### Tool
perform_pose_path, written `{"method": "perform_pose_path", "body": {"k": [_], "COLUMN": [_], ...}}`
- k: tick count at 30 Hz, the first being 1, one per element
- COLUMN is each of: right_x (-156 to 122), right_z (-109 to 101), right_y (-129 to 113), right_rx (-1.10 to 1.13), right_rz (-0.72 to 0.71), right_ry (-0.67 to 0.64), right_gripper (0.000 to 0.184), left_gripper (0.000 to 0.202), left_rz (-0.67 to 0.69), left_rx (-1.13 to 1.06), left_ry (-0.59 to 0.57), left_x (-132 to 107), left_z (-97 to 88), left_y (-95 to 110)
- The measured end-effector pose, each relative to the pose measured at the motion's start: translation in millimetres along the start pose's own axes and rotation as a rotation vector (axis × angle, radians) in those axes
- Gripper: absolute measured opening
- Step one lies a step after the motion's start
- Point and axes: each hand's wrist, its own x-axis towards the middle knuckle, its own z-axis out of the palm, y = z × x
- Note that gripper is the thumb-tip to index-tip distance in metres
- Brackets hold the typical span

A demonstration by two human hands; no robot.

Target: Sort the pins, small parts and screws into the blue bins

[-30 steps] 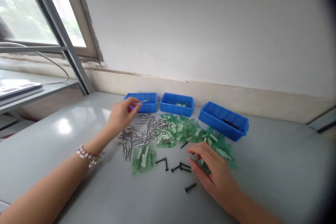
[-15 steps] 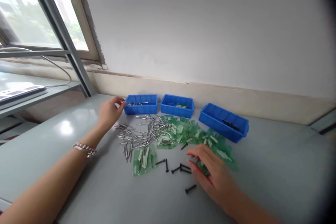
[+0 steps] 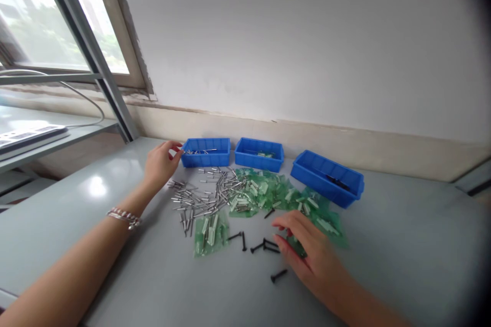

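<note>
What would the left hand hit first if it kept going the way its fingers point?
Likely the left blue bin: the left hand has its fingers aimed right, just short of the bin's near-left corner. Whether they clear the rim is unclear from this view.

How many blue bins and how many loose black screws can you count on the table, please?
Blue bins: 3 (left, middle, right)
Loose black screws on the bare table: 5 ()
Total: 8
One more screw lies half among the green bags, uncounted.
</note>
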Motion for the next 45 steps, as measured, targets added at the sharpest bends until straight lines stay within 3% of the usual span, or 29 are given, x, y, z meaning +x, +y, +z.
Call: {"method": "perform_pose_path", "body": {"k": [16,23,26,30,33,38,45], "right_x": [0,0,0,0,1,1,-1], "right_z": [2,2,2,0,-1,0,0], "right_y": [3,3,2,1,1,1,3], "right_rx": [0.047,0.064,0.051,0.035,0.036,0.036,0.038], "right_rz": [-0.015,-0.007,-0.010,-0.008,-0.007,-0.013,-0.011], "right_ry": [-0.007,-0.013,-0.007,-0.013,-0.020,-0.020,-0.026], "right_gripper": [0.013,0.012,0.012,0.014,0.014,0.013,0.012], "left_gripper": [0.018,0.019,0.019,0.017,0.017,0.016,0.020], "left_rz": [0.006,0.081,0.183,0.378,0.472,0.499,0.497], "left_rx": [0.014,-0.020,-0.054,-0.097,-0.065,0.091,0.158], "left_ry": [0.033,0.042,-0.107,-0.510,-0.698,-0.815,-0.833], "left_x": [1,-1,-5,-16,-30,-49,-55], "left_z": [-3.4,-7.9,-12.9,-24.5,-32.6,-32.7,-24.0], "left_y": [0,15,30,60,80,96,97]}}
